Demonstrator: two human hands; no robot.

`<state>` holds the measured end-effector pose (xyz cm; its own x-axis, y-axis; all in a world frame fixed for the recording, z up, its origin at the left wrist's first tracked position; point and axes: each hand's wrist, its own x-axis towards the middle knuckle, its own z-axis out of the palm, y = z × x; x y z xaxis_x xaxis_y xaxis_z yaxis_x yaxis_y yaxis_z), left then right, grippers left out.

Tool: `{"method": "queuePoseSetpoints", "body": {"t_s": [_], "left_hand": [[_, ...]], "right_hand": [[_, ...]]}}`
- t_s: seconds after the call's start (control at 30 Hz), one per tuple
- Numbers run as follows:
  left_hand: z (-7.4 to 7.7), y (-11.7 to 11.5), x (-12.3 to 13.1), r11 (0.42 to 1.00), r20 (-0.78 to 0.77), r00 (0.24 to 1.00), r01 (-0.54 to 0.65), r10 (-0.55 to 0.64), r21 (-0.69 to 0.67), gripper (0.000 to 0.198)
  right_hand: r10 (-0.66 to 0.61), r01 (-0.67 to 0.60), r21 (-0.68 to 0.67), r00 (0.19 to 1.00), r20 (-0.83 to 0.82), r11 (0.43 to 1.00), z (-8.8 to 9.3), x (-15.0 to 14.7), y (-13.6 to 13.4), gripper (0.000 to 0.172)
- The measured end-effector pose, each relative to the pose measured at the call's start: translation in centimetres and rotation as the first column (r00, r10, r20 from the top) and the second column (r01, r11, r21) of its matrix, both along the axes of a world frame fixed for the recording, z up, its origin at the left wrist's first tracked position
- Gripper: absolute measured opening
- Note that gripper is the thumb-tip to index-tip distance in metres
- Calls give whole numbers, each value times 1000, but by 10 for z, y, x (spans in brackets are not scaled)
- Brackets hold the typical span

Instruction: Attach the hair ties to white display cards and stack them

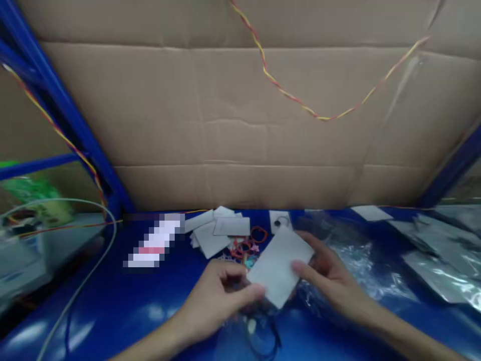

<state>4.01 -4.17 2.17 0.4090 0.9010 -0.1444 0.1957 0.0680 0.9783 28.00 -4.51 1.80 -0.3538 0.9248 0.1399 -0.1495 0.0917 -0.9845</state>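
Note:
Both my hands hold a blank white card (280,265), tilted over the blue tabletop. My left hand (218,301) pinches its lower left corner between thumb and fingers. On the right edge, my right hand (330,273) has its thumb on top and its fingers underneath. Below the card hangs or lies a black cord loop (276,338) with a small pale piece beside it; whether it is attached to the card cannot be told. Just behind the card are red elastic loops (244,244) with a pink star-shaped piece (254,247), partly hidden by the card.
Several white cards (214,238) lie piled behind my left hand. Clear plastic bags (353,255) spread to the right, with silvery packets (439,271) beyond. A pale cable (95,271) arcs at left beside a blue frame post (71,110). Cardboard (233,100) walls the back, with a twisted wire (323,118) across it.

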Motion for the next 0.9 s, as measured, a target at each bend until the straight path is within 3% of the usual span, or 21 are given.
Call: {"method": "queuePoseSetpoints", "body": {"t_s": [0.1, 0.37, 0.5, 0.67, 0.9], "left_hand": [[1, 0, 0, 1000, 39, 999, 0, 1, -17, 34], [-1, 8, -3, 999, 56, 998, -33, 35, -44, 38], [-5, 10, -5, 999, 43, 999, -16, 17, -31, 42], [-4, 7, -6, 1000, 28, 1000, -12, 13, -20, 44], [2, 3, -3, 999, 30, 999, 22, -21, -34, 41]], "right_hand": [[-25, 25, 1, 999, 21, 1000, 3, 1, 1, 41], [-4, 5, 41, 999, -35, 999, 1, 1, 8, 37], [-19, 16, 52, 998, 68, 999, 0, 0, 4, 42], [-63, 58, 45, 990, 125, 997, 2, 3, -1, 65], [-37, 24, 73, 983, 178, 997, 0, 6, 0, 62]]}}
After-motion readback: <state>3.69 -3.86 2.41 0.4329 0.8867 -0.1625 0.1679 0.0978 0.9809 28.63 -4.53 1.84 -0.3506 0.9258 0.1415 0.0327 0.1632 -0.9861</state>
